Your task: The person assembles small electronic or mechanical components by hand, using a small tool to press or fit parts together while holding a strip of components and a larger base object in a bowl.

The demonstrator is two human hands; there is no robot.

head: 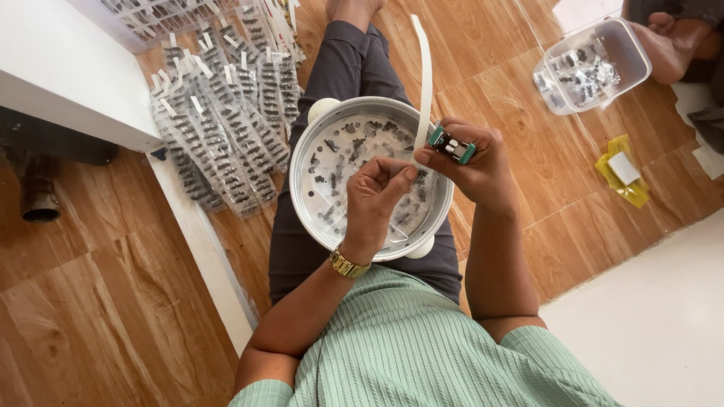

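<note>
Bowl: a round metal bowl [317, 162] sits on the seated person's lap, scattered with small dark parts [343, 162].
Left hand: the left hand [375, 197] hovers over the bowl's middle, thumb and forefinger pinched narrow on the lower end of a white strip [424, 75].
Right hand: the right hand [471, 162] is at the bowl's right rim, fingers closed around a small green-ended stapler [452, 146].
Strip: it rises from above the bowl, away from the person.
Packets: filled strips [219, 128] lie piled on the floor left of the bowl.
Tub: a clear plastic tub [596, 64] stands well apart, up right of the bowl.
</note>
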